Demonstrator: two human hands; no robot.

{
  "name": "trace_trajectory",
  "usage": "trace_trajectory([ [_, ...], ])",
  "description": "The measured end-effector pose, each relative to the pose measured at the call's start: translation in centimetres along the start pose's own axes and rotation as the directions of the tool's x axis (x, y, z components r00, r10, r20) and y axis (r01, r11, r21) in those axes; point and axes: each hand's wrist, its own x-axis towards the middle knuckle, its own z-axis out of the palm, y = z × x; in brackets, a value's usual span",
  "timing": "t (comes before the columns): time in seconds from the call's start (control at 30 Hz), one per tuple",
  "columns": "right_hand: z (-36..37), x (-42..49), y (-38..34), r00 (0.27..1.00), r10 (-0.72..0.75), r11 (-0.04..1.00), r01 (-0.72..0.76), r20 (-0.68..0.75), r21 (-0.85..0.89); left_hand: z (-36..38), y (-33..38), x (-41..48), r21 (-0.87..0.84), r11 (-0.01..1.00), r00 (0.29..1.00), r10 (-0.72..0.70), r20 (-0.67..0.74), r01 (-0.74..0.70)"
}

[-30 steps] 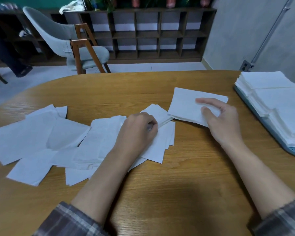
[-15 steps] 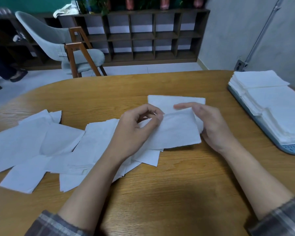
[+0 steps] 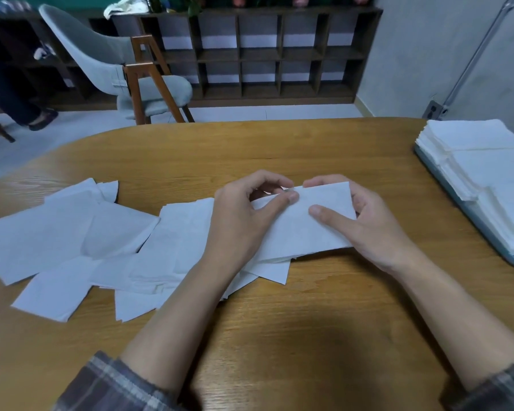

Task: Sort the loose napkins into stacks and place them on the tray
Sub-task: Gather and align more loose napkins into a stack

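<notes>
Since 1 s ago the left hand has left the loose napkins and come up to meet the right hand at mid-frame; both now hold one small stack just above the desk. Left thumb & forefinger pinch the stack's upper-left edge. Right fingers lie closed on its top face w/ the thumb at the far edge, so both hands grip it.

Stack's long axis runs left-right across the frame, tilted slightly up toward the right, near edge low over the desk. The tray sits at the right edge of frame, already carrying stacks, well apart from the hands. It lies to the right of the held stack, so the right hand is nearer: prob. squaring edges first, then a rightward carry. Loose pile remains at left, so the task is partway done.
</notes>
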Motion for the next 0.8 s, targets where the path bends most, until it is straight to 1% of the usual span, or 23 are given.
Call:
trace_trajectory([
  [0.1,-0.1,0.1,0.1,1.0,-0.018,0.999,0.018,-0.005,-0.029,0.2,-0.2,-0.1,0.053,0.998,0.999,0.032,-0.029,-0.031],
  [0.17,-0.3,0.1,0.1,1.0,-0.031,0.999,0.031,-0.005,-0.028,0.4,-0.3,-0.1,0.152,0.986,0.996,0.07,-0.051,-0.062],
  [0.2,-0.4,0.1,0.0,0.999,-0.04,0.999,0.04,-0.014,-0.007,0.3,-0.3,-0.1,0.176,0.984,0.998,0.045,-0.038,-0.038],
  [0.23,-0.4,0.2,0.0,0.998,-0.048,0.998,0.049,-0.038,0.04,0.2,-0.2,-0.1,0.16,0.987,1.0,-0.017,-0.003,0.018],
  [0.27,-0.6,0.2,-0.1,0.996,-0.049,0.993,0.056,-0.071,0.101,0.1,0.0,-0.1,0.093,0.991,0.994,-0.097,0.047,0.092],
  [0.3,-0.8,0.3,-0.1,0.994,-0.04,0.989,0.054,-0.106,0.138,0.0,0.1,0.0,-0.013,0.985,0.98,-0.167,0.104,0.169],
  [0.33,-1.2,0.3,-0.1,0.991,-0.028,0.989,0.046,-0.13,0.14,0.0,0.2,0.0,-0.104,0.969,0.967,-0.207,0.149,0.223],
  [0.4,-1.9,0.3,-0.2,0.994,-0.019,0.997,0.027,-0.11,0.077,-0.1,0.1,0.0,-0.156,0.961,0.968,-0.207,0.142,0.228],
  [0.47,-2.2,0.3,-0.1,0.999,-0.033,0.999,0.031,-0.039,-0.038,0.0,-0.3,-0.1,-0.132,0.972,0.979,-0.181,0.094,0.192],
  [0.5,-2.2,0.4,0.0,0.999,-0.036,0.994,0.031,-0.037,-0.109,0.1,-0.6,-0.1,-0.09,0.981,0.984,-0.165,0.073,0.171],
  [0.53,-2.1,0.5,0.2,0.997,-0.034,0.987,0.023,-0.067,-0.159,0.1,-0.9,-0.1,-0.025,0.988,0.987,-0.151,0.061,0.152],
  [0.6,-2.2,0.7,0.5,0.978,-0.029,0.978,-0.015,-0.206,-0.21,0.0,-1.8,-0.1,0.185,0.976,0.987,-0.131,0.098,0.111],
  [0.67,-2.6,1.0,0.8,0.937,-0.031,0.966,-0.061,-0.349,-0.25,0.0,-2.7,-0.1,0.402,0.915,0.977,-0.122,0.174,0.043],
  [0.73,-3.1,1.1,1.2,0.909,-0.028,0.959,-0.093,-0.415,-0.267,0.1,-3.1,-0.1,0.497,0.868,0.973,-0.11,0.203,-0.006],
  [0.8,-3.2,1.1,1.3,0.902,-0.038,0.957,-0.091,-0.429,-0.277,0.0,-3.2,-0.1,0.521,0.852,0.978,-0.076,0.196,-0.039],
])
